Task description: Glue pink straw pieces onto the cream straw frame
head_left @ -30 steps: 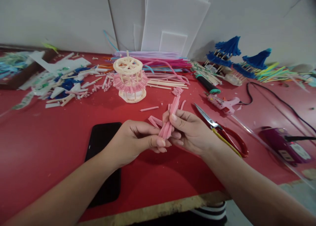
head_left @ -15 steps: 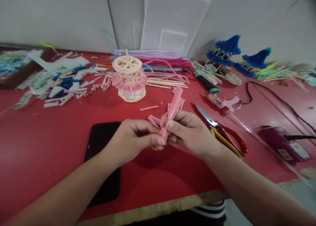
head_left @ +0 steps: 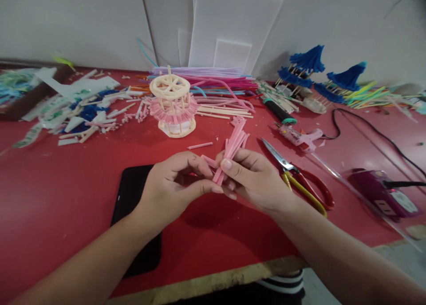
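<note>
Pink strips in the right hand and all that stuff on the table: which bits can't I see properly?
Head view, all of them:
Pink strips: partly covered by the right hand.
Black phone: partly behind the left hand and forearm.
Brown box: cut off by the picture's left edge.
Purple power block: label too small and blurry to read.

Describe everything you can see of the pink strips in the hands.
The pink strips form a slim bundle, several lengths lying roughly side by side, slightly fanned at the top. They look soft and fuzzy. The bundle slants, its far end leaning right, over the red table. The right hand pinches it near its lower end; the left hand's thumb is there too, though contact is unclear.
</note>
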Demonstrator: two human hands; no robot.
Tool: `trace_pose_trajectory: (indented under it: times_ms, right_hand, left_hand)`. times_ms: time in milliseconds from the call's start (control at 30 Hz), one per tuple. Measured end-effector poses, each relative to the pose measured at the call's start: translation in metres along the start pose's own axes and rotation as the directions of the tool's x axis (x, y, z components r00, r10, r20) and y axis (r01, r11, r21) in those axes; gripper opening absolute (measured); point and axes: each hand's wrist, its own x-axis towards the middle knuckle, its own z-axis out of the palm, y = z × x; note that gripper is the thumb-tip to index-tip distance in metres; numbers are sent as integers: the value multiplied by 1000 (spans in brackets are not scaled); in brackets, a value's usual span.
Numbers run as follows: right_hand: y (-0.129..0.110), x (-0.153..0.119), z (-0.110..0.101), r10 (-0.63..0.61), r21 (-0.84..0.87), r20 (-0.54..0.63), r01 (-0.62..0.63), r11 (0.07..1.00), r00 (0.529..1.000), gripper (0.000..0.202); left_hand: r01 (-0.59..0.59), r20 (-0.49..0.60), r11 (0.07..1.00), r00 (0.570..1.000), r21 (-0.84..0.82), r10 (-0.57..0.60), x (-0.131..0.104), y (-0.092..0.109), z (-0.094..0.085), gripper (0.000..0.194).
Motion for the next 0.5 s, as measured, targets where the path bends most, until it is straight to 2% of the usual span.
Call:
trace_pose_trajectory:
  times_ms: [100, 200, 300, 400, 500]
  right_hand:
    - [1, -1, -1, -23, -8, 34, 23, 1000, 999, 23]
    - [0, 0, -3, -36, -42, 46, 38, 998, 998, 24]
    - [-4, 1, -7, -67, -238, -14, 62, 969, 998, 34]
    - [-8, 1, -10, -99, -498, -91, 41, 866, 991, 44]
    - [-9, 0, -10, -150, -618, -105, 53, 784, 983, 45]
  left_hand:
    - [-41, 5, 999, 999, 2, 41, 1, -3, -2, 21]
    - [-14, 8, 1000, 1000, -8, 15, 2, -5, -3, 19]
    - [68, 36, 993, 997, -98, -65, 4, -6, -3, 27]
    - [207, 86, 965, 977, -163, -195, 5, -6, -3, 41]
    - [301, 123, 945, 950, -130, -286, 5, -6, -4, 37]
